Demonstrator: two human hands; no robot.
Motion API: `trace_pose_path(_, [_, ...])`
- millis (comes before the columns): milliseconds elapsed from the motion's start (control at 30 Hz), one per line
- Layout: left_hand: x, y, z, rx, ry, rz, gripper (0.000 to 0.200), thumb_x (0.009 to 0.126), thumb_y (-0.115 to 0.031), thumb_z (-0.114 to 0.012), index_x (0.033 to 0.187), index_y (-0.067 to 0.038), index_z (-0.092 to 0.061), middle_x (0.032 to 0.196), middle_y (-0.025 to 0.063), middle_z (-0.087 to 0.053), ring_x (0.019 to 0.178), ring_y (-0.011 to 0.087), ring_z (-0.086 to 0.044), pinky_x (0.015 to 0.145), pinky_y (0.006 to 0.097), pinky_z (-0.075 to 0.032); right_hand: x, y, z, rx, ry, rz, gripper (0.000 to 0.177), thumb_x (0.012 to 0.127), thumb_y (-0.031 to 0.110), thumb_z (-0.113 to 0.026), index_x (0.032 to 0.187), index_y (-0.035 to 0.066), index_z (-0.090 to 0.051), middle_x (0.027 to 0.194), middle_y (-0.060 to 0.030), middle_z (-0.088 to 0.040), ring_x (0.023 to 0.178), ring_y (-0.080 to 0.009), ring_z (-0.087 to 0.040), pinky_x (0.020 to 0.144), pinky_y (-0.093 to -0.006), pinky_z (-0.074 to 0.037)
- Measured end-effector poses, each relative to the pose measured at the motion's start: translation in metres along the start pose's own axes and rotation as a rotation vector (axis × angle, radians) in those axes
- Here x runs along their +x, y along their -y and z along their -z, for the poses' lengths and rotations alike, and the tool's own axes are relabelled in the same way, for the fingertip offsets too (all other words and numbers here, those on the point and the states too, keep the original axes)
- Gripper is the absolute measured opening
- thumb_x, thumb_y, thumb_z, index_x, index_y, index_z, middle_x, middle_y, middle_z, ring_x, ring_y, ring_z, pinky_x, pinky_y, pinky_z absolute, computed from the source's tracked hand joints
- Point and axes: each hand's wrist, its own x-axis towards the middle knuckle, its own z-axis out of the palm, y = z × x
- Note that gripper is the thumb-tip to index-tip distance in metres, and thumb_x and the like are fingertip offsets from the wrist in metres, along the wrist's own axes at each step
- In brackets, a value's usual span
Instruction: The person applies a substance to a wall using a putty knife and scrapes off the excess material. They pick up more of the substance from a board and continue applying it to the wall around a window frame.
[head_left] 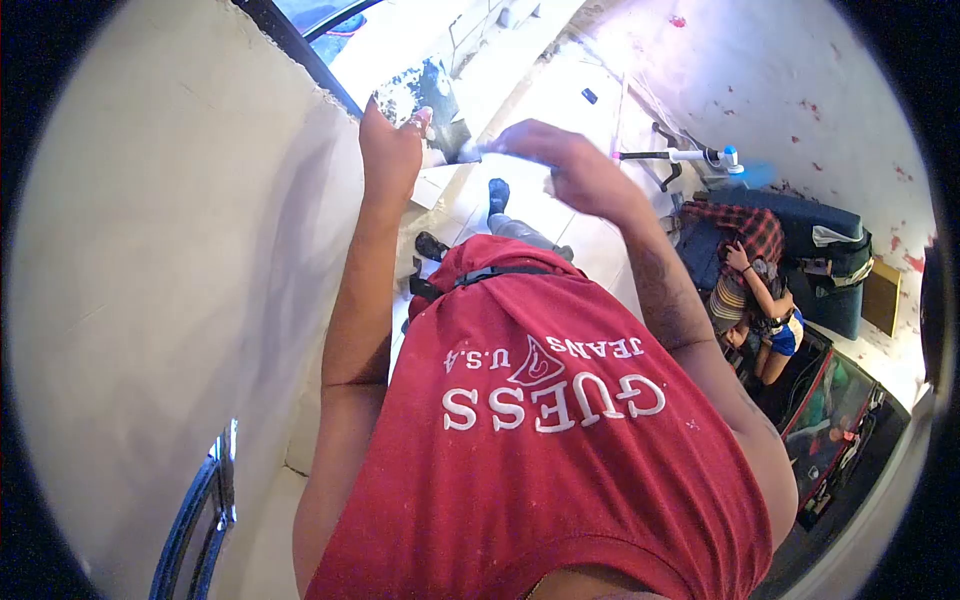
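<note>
A: Grip of the left hand [392, 150]?
B: Closed on the near edge of a mortar board [432, 92], held up beside the plastered wall [180, 250] on the left. It's stiff and heavy with wet mix, so I'd support it from beneath and keep it level.
A: Right hand [575, 165]?
B: Blurred, but curled round a trowel [462, 148] that touches the board. Both forearms are raised with the elbows bent.

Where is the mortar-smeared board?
Head view, top centre: the board sits just above the left hand, at the plastered wall edge, with the right hand to its right.
</note>
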Motion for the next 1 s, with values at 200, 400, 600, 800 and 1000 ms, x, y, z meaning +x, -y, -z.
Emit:
trace_pose_path(200, [-0.011, -0.014, -0.001, 0.199, 0.061, -0.065, 0.032, 0.072, 0.008, -0.055, 0.104, 0.003, -0.047, 0.093, 0.0101, -0.057, 0.081, 0.0152, -0.056, 0.072, 0.0265, -0.044, 0.023, -0.01, -0.008, -0.063, -0.039, 0.035, 0.049, 0.054, -0.013, -0.043, 0.1, 0.0, -0.054, 0.098, -0.0143, -0.054, 0.096, -0.0331, -0.05, 0.084, -0.036, -0.041])
trace_pose_path(400, [-0.006, -0.005, -0.005, -0.165, -0.018, 0.038, 0.035, 0.073, 0.01, -0.054, 0.106, 0.003, -0.046, 0.093, 0.0105, -0.057, 0.081, 0.0154, -0.056, 0.072, 0.0245, -0.044, -0.003, 0.007, -0.004, 0.05, 0.152, -0.048, 0.054, 0.057, -0.016, -0.04, 0.105, 0.002, -0.055, 0.104, -0.0133, -0.054, 0.101, -0.0298, -0.05, 0.088, -0.0345, -0.04])
trace_pose_path(600, [-0.017, -0.022, -0.004, -0.515, 0.039, 0.344, 0.03, 0.076, 0.008, -0.053, 0.105, 0.002, -0.047, 0.087, 0.0084, -0.056, 0.076, 0.016, -0.056, 0.068, 0.0288, -0.047, -0.001, 0.012, 0.035, 0.298, -0.277, -0.076, 0.049, 0.064, -0.019, -0.041, 0.107, 0.003, -0.049, 0.107, -0.0094, -0.052, 0.103, -0.0215, -0.049, 0.084, -0.0308, -0.042])
trace_pose_path(800, [-0.021, 0.003, -0.001, -0.729, 0.103, 0.235, 0.024, 0.077, 0.004, -0.052, 0.101, 0.001, -0.05, 0.087, 0.0087, -0.057, 0.075, 0.0179, -0.057, 0.067, 0.0318, -0.048, -0.002, -0.019, -0.027, -0.021, -0.165, -0.049, 0.063, 0.058, -0.019, -0.039, 0.115, 0.007, -0.045, 0.115, -0.0175, -0.041, 0.111, -0.0331, -0.04, 0.094, -0.0327, -0.035])
trace_pose_path(1000, [-0.007, -0.02, 0.002, -0.361, 0.036, 0.115, 0.037, 0.072, 0.014, -0.048, 0.107, 0.001, -0.046, 0.095, 0.007, -0.054, 0.083, 0.0142, -0.053, 0.073, 0.0269, -0.044, -0.032, -0.079, -0.019, 0.073, -0.111, -0.236, 0.066, 0.054, -0.02, -0.032, 0.114, 0.005, -0.046, 0.112, -0.016, -0.046, 0.108, -0.0306, -0.045, 0.093, -0.0323, -0.036])
